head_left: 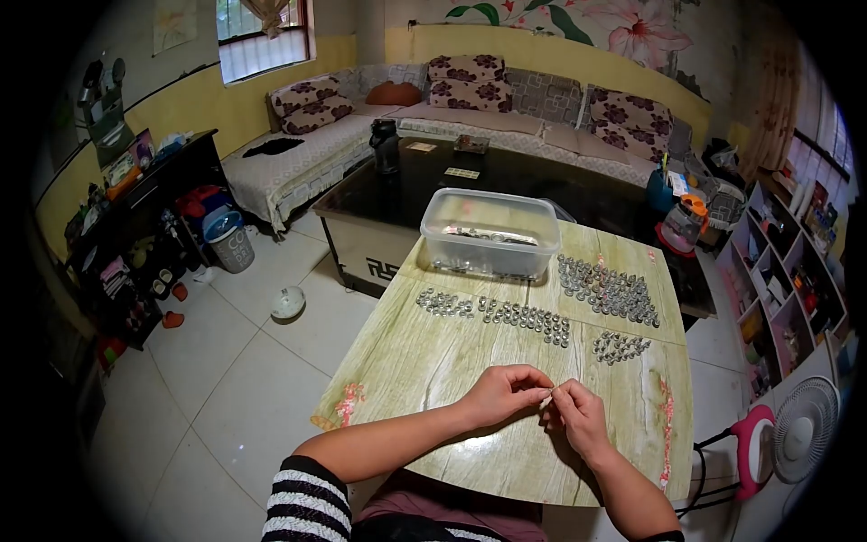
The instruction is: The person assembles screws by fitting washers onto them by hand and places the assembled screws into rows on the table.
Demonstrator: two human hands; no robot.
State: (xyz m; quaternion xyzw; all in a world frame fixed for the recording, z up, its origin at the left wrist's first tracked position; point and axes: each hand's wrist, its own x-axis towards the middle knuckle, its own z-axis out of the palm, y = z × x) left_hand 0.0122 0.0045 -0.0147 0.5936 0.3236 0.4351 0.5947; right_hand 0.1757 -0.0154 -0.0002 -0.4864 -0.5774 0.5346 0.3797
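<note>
My left hand [508,395] and my right hand [578,417] meet over the near part of the wood-patterned table [424,379]. Thumb and fingers of each are pinched together, and the fingertips nearly touch. Whatever sits between them is too small to make out. Beyond my hands, small shiny metal pieces stand in groups: a large block [610,289] at the right, a smaller cluster [620,347] nearer me, a row [524,321] in the middle and a looser group [444,303] at the left. A clear plastic box [490,256] behind them holds dark and shiny contents, partly hidden by its wall.
A dark low table [361,194] with a black bottle [385,146] adjoins the far side. A pink-and-white fan [802,420] stands close at the right, before a shelf [777,271]. On the floor at left are a bin [231,248] and a bowl [288,303].
</note>
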